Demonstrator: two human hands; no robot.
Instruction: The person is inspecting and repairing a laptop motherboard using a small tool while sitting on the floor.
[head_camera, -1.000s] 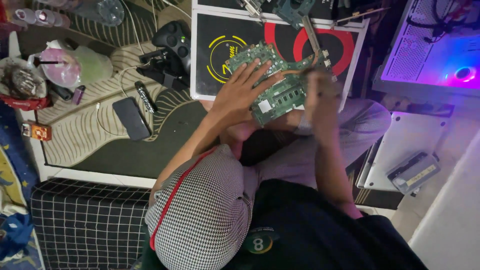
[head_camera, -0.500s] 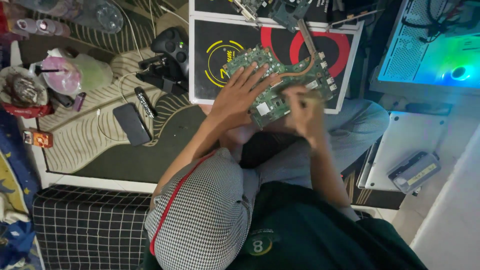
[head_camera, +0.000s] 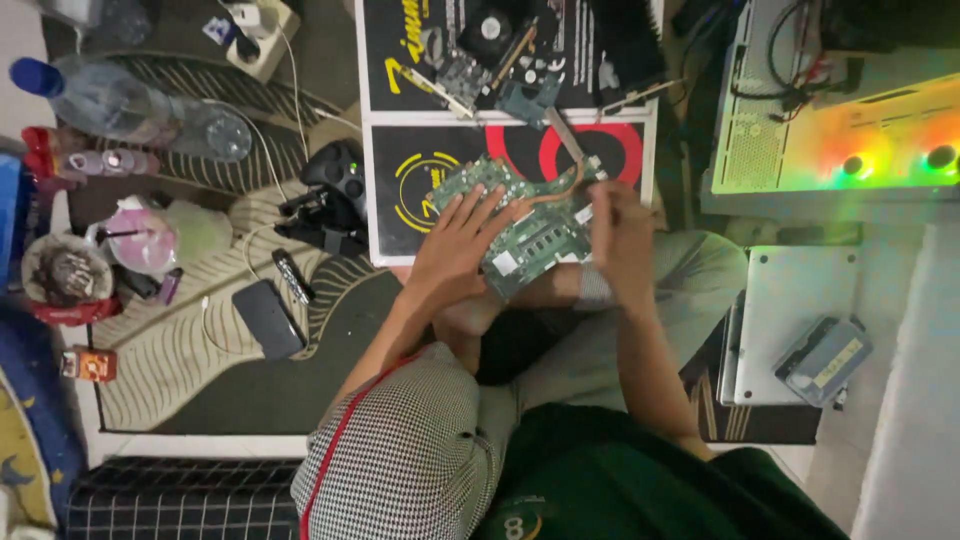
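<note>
**Two hands on one green circuit board**

A floor covered in a striped rug (head_camera: 170, 350) is spreading out below, and a black work mat (head_camera: 400, 215) with yellow and red rings is lying at its top edge. One green circuit board (head_camera: 525, 225), flat and studded with small chips, is sitting partly on that mat and partly over the person's lap, with one curved copper pipe (head_camera: 565, 185) running across it. The left hand (head_camera: 455, 250) is lying on the board with fingers spread apart, pressing flat. The right hand (head_camera: 620, 225) is closing together at the board's right edge, pinched on something too small to make out. Off to the left, one black game controller (head_camera: 340, 175) is resting beside the mat, one dark phone (head_camera: 267, 318) is lying flat on the rug, and two clear plastic bottles (head_camera: 120, 100) are lying on their sides. On the right, one silver laptop shell (head_camera: 790, 320) is carrying one grey rectangular drive (head_camera: 825, 358).
</note>
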